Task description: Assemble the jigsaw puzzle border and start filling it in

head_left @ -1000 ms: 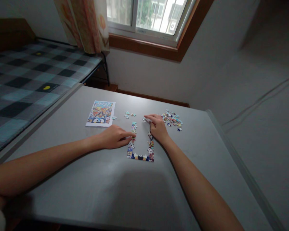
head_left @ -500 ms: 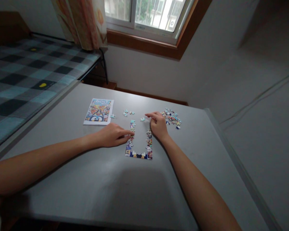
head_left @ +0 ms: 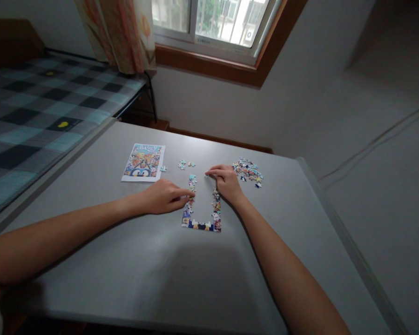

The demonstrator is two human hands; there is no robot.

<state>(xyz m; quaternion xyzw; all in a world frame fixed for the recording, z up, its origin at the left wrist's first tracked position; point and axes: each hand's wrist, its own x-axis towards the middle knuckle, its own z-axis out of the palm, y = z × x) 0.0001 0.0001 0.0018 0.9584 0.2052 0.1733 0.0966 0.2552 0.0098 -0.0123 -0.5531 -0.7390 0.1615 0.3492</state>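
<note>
A U-shaped strip of joined puzzle pieces (head_left: 200, 226) lies on the grey table (head_left: 153, 274). My left hand (head_left: 162, 196) rests palm down beside its left arm, forefinger stretched out and pressing on that strip (head_left: 189, 204). My right hand (head_left: 227, 182) lies at the top of the right strip (head_left: 216, 209). Its fingers are held together and point left, and their tips close on a single loose puzzle piece, which shows only as a sliver. A heap of loose pieces (head_left: 248, 169) sits just right of that hand.
A printed reference picture (head_left: 144, 161) lies to the left, with a few stray pieces (head_left: 185, 164) beside it. A bed with a checked cover (head_left: 31, 116) borders the table's left side. A window and a curtain (head_left: 122, 32) are behind. The table's right edge (head_left: 335, 218) drops off.
My right hand's fingertips moved left and down onto the single loose piece that lay bare half a second ago. The left hand stayed on the left strip.
</note>
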